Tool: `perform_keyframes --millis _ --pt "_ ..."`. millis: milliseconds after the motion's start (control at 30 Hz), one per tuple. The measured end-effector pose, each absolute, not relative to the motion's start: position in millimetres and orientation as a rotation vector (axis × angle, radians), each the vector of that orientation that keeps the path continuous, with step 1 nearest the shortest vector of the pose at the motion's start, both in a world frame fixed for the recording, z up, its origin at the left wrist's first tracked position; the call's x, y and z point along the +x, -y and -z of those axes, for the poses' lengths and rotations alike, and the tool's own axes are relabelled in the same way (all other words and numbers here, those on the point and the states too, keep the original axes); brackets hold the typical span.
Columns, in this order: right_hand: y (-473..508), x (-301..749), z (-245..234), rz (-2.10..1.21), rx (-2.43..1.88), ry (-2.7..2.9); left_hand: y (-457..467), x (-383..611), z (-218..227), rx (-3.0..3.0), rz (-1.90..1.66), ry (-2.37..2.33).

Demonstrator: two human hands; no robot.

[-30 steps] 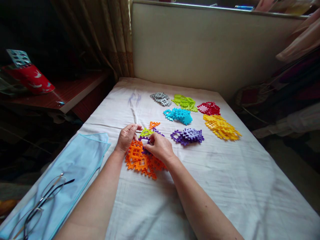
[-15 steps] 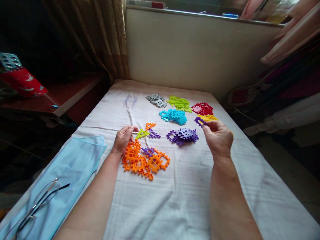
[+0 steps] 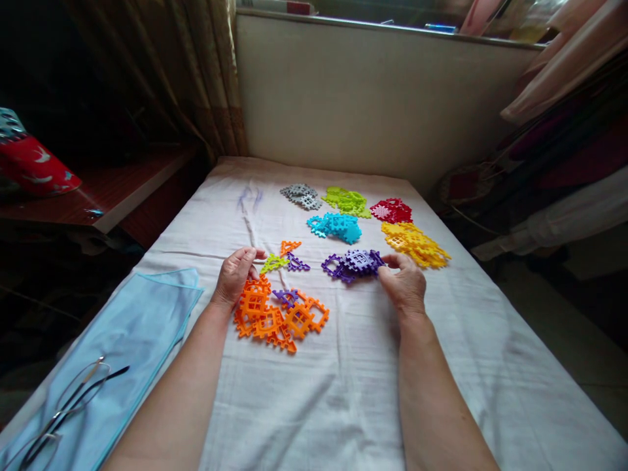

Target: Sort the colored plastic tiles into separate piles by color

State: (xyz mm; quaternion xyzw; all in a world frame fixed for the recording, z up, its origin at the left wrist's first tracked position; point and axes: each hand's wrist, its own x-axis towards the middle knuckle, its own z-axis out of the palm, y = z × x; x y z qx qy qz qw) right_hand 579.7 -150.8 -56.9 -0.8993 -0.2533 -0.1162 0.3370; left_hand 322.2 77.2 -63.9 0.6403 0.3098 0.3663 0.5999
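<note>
My right hand (image 3: 403, 282) is at the right edge of a pile of purple notched plastic building pieces (image 3: 350, 265), its thumb and fingers closed on a purple piece there. Most of that piece is hidden by the hand and the pile. My left hand (image 3: 236, 276) rests beside a heap of orange pieces (image 3: 269, 320), fingers curled; whether anything is inside them is hidden. Just past its fingertips lie a lime green triangle (image 3: 275, 263), a purple triangle (image 3: 297, 262) and an orange triangle (image 3: 290, 247). Another purple piece (image 3: 286, 297) lies on the orange heap.
Farther back are piles of grey (image 3: 301, 195), lime green (image 3: 346, 201), red (image 3: 391, 210), turquoise (image 3: 334, 226) and yellow pieces (image 3: 417, 245). At the left, eyeglasses (image 3: 73, 409) lie on a light blue cloth (image 3: 157, 307). A red container (image 3: 36, 163) stands on a wooden surface.
My right hand has moved left and down from above the yellow pile to the purple pile, bringing the purple piece with it. The left hand has stayed by the orange heap.
</note>
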Motion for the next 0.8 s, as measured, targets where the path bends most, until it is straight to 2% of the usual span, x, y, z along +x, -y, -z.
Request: perform_keyframes --millis 233,400,533,800 --pt "126 549 33 0.449 -2.162 0.847 -78 323 64 1.452 -0.834 -0.725" --pt "84 494 32 0.142 -2.173 1.339 -78 323 65 1.448 -0.835 -0.722" --pt "61 474 42 -0.064 -2.354 1.459 -78 323 65 1.439 -0.837 -0.717" --pt "53 470 39 -0.131 -2.478 1.517 -78 323 63 1.446 -0.833 -0.727"
